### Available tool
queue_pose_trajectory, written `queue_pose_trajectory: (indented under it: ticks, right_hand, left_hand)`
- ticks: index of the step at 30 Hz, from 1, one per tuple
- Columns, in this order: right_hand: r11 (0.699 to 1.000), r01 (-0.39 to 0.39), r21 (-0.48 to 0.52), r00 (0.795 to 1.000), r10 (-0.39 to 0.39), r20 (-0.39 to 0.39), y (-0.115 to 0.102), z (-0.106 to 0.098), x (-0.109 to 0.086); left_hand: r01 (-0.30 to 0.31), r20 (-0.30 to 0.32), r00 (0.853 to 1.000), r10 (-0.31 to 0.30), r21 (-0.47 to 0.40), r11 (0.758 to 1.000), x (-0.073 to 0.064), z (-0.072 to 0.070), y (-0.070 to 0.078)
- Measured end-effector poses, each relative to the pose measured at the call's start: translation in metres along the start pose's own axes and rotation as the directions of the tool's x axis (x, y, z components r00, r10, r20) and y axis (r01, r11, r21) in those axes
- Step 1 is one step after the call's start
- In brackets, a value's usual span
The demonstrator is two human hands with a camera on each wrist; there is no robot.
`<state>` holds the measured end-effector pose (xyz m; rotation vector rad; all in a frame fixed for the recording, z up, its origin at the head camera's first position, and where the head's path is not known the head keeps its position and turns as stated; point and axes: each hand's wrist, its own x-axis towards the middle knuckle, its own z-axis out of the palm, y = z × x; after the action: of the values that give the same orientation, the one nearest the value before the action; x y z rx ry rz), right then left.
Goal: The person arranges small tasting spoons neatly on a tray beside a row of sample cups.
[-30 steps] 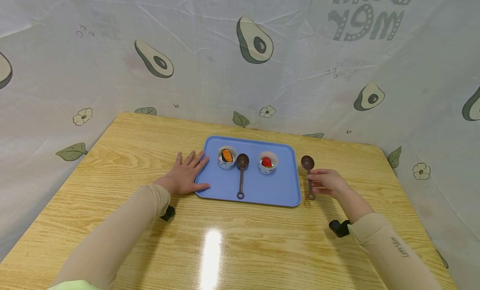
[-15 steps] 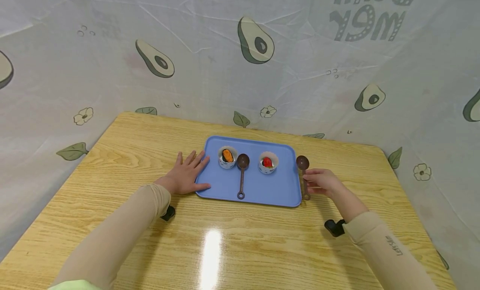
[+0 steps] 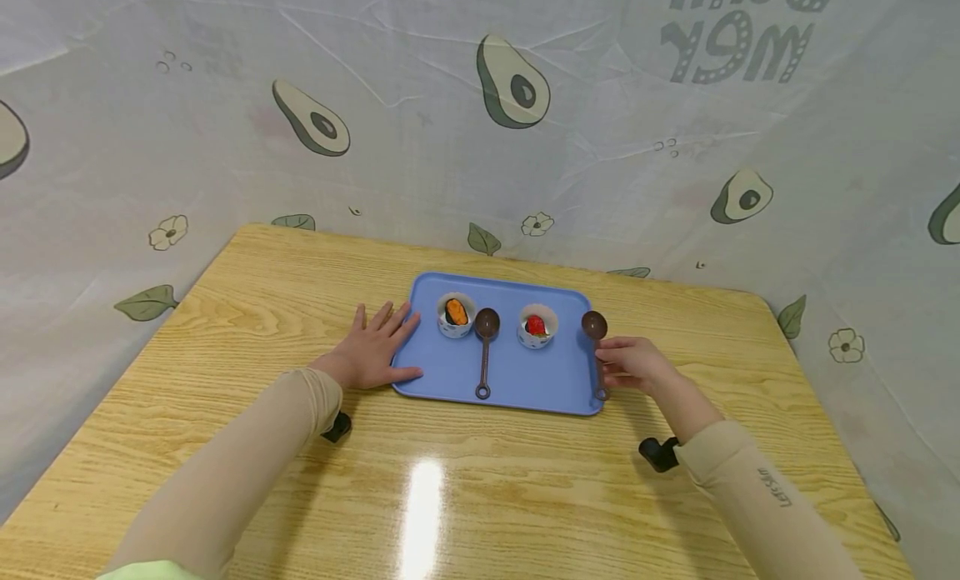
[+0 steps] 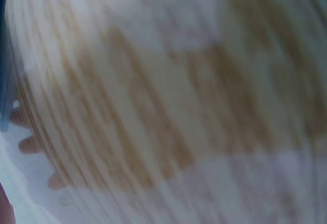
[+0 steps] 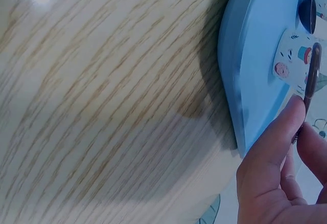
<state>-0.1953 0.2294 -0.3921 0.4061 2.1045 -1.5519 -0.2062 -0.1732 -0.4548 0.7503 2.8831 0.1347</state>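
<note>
In the head view my right hand (image 3: 633,365) pinches a brown spoon (image 3: 595,325) by its handle, over the right edge of a blue tray (image 3: 540,388). Its bowl points away from me. The right wrist view shows thumb and fingers on the handle of that spoon (image 5: 312,73). My left hand (image 3: 369,351) lies with fingers spread at the tray's left edge. A second brown spoon (image 3: 483,363) lies mid-tray between two paper cups. The left cup (image 3: 455,330) holds an orange-topped sushi piece (image 3: 456,312); the right cup (image 3: 534,340) holds a red-topped one (image 3: 536,324).
The tray sits on a wood-grain table (image 3: 360,497). Behind it hangs a pale cloth (image 3: 412,163) printed with avocados and flowers. A black wrist-camera piece (image 3: 660,454) juts out under the right wrist, and another (image 3: 338,427) under the left.
My right hand has carried its spoon leftward, from beside the tray to over its right edge. The left hand, the cups and the other spoon have kept their places.
</note>
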Motion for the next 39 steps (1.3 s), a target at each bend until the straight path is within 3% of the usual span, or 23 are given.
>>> queue_pose_trajectory:
  ticks: [20, 39]
  right_hand:
    - [1.0, -0.004, 0.017, 1.0, 0.004, 0.016, -0.001, 0.013, 0.006]
    - [1.0, -0.002, -0.001, 1.0, 0.002, -0.006, 0.003, 0.021, 0.012]
  left_hand:
    - [-0.006, -0.015, 1.0, 0.006, 0.005, 1.0, 0.001, 0.004, -0.004]
    - [-0.002, -0.01, 1.0, 0.002, -0.018, 1.0, -0.001, -0.002, 0.002]
